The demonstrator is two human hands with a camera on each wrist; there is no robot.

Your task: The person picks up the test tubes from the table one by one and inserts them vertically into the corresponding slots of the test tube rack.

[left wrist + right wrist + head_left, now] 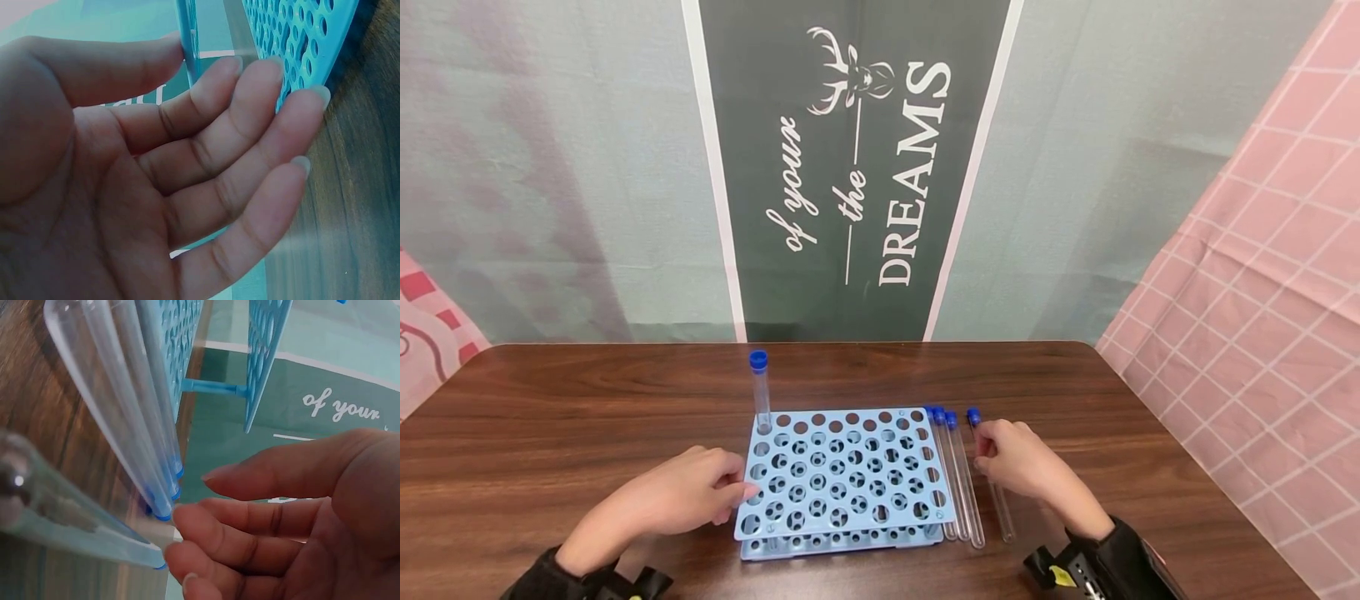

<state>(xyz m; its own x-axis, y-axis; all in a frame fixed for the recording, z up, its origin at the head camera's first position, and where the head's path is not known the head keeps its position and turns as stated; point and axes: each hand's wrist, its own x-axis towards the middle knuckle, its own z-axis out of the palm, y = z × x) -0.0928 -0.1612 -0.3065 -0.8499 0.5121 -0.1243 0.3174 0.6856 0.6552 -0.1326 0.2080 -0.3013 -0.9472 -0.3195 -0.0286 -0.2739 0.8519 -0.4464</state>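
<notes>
Right hand: the right hand [1018,458] is at the lone tube [998,504], fingers lightly bent, thumb apart from them; whether the fingertips touch the glass, I cannot tell.
Lone tube: lying right of the other tubes, blue cap at the far end, rounded end near.
Left hand: the left hand [688,492] holds the rack [847,468] at its left edge, thumb on the top plate, fingers bent beside it.
Rack: light blue, two perforated plates, between the hands.
Three tubes: the three tubes [964,483] lie side by side just right of the rack, caps far.
Standing tube: the standing tube [762,392] is upright in the rack's far left corner, cap up.
Table: brown wooden table [625,392] under everything.
Backdrop: printed cloth [587,208] beyond the far edge.
</notes>
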